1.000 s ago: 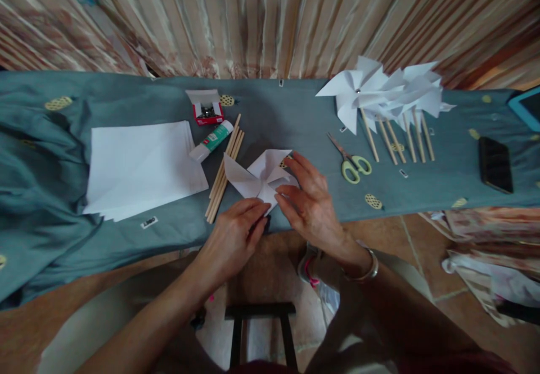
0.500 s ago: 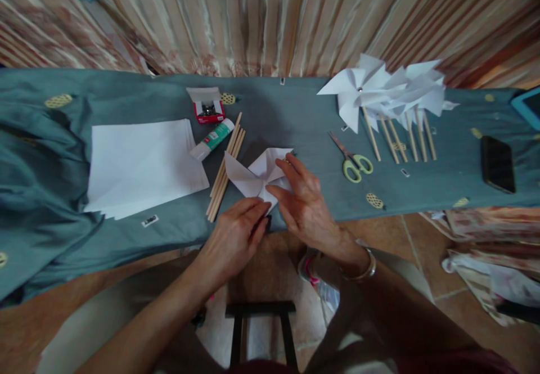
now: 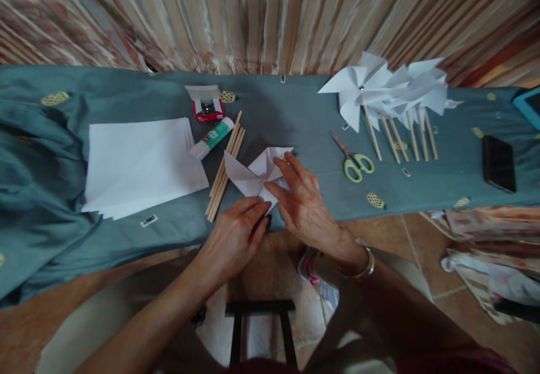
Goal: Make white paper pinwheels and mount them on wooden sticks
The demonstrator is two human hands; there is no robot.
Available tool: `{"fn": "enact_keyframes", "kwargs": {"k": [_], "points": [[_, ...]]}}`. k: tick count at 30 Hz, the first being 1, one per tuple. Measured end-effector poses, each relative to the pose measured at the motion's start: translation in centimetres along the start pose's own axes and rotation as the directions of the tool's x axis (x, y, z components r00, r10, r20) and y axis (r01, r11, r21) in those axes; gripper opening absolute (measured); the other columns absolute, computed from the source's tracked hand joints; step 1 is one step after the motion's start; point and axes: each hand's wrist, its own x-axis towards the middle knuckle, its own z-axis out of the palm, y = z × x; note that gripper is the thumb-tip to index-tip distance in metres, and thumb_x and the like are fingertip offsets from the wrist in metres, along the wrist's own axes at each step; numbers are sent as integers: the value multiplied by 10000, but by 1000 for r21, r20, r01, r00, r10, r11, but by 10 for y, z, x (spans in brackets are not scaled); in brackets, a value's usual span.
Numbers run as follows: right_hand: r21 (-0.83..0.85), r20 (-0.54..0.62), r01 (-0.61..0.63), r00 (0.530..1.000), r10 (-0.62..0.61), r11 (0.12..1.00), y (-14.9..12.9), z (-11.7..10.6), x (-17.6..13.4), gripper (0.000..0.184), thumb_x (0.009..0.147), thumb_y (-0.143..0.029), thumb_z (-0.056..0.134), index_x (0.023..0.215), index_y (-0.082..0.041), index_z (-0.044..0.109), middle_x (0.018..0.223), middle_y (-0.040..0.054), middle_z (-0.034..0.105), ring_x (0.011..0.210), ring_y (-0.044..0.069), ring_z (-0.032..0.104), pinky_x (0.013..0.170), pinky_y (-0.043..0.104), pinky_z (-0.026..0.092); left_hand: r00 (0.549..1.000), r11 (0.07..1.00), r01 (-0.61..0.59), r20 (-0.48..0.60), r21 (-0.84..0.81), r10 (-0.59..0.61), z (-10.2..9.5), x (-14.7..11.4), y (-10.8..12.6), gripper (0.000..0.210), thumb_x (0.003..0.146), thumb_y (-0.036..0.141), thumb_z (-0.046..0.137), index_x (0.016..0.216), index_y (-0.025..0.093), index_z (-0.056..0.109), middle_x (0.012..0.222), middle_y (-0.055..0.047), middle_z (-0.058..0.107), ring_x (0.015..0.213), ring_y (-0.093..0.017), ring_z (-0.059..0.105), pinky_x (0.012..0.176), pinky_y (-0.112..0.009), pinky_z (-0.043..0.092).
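A white paper pinwheel (image 3: 241,176) with folded blades lies at the front edge of the cloth-covered table. My left hand (image 3: 238,228) pinches its near corner between thumb and fingers. On the right side of the same pinwheel is my right hand (image 3: 302,202), its thumb at the centre and its fingers curled over the right blade. Part of the paper is hidden under both hands. Just left of the pinwheel, several wooden sticks (image 3: 223,174) lie in a loose bundle, with a glue stick (image 3: 213,138) touching or close beside them.
A stack of white paper (image 3: 143,163) lies on the left. Behind the glue stick stands an open red box (image 3: 207,109) of small metal pieces. Scissors (image 3: 353,160), several pinwheels on sticks (image 3: 388,93) and a phone (image 3: 499,163) are to the right. A dark stool (image 3: 260,309) is below.
Hardly anything differs. Both hands keep their places on the pinwheel, with the right fingers shifted very slightly left. The view has moved a little.
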Motion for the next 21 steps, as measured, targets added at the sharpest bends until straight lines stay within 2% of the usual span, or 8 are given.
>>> {"fn": "enact_keyframes", "kwargs": {"k": [4, 10, 15, 18, 21], "points": [[19, 3, -11, 1000, 11, 1000, 0, 0, 0, 335, 921, -150, 403, 1174, -240, 604, 1511, 93, 387, 1468, 297, 191, 1076, 553, 339, 1000, 1000, 1, 10, -12, -1, -1, 0, 1, 247, 903, 136, 484, 1076, 125, 660, 994, -96, 695, 914, -192, 681, 824, -324, 584], [10, -1, 7, 1000, -7, 1000, 0, 1, 0, 323, 916, -141, 409, 1154, -187, 623, 1498, 139, 395, 1461, 321, 207, 1072, 543, 343, 1000, 1000, -5, 12, -12, 5, 0, 1, 1, 244, 907, 142, 473, 1064, 146, 660, 998, -83, 699, 922, -194, 682, 832, -340, 587], [50, 12, -24, 1000, 24, 998, 0, 2, 1, 345, 906, -142, 436, 1183, -266, 602, 1516, 61, 391, 1471, 295, 192, 1090, 543, 330, 1000, 1000, -15, 0, 1, 15, 0, 1, 1, 241, 907, 140, 481, 1071, 124, 658, 1006, -93, 702, 923, -190, 680, 835, -327, 583], [54, 19, -23, 1000, 22, 998, -1, 2, 1, 333, 906, -136, 436, 1170, -245, 607, 1516, 73, 389, 1473, 293, 187, 1104, 528, 318, 1000, 1000, -23, -10, 1, 23, 0, 1, 1, 243, 903, 132, 490, 1074, 86, 656, 1001, -110, 700, 926, -191, 679, 843, -314, 576], [59, 28, -28, 999, 26, 998, -3, 3, 3, 322, 910, -130, 418, 1144, -231, 615, 1514, 88, 390, 1472, 299, 187, 1105, 537, 313, 1000, 1000, -17, 4, -2, 17, 0, 0, 0, 243, 905, 137, 484, 1073, 102, 655, 999, -99, 699, 931, -189, 678, 851, -313, 570]]}}
